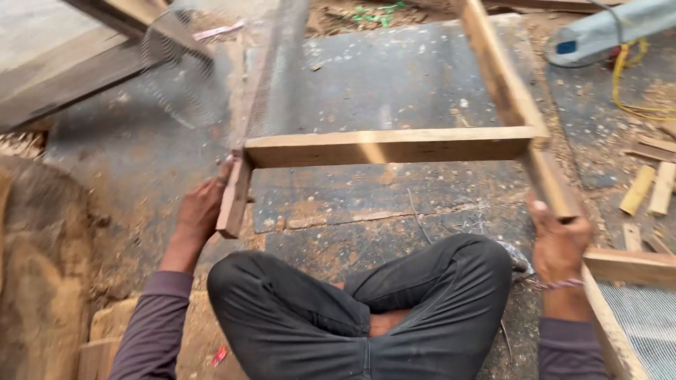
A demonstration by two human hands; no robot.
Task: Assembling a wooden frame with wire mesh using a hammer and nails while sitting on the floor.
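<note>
Sawdust-strewn dark floor (394,84) under wooden frame (387,146)

Dusty floor (394,84) (sawdust, wood offcuts (651,188))

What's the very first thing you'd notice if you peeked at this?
A big wooden frame fills the middle, its crossbar running straight across above a dark, sawdust-strewn floor. The left hand grips the frame's left leg and the right hand its right leg, with the person's crossed legs in dark trousers just below. Wire mesh hangs along the frame's left side.
</note>
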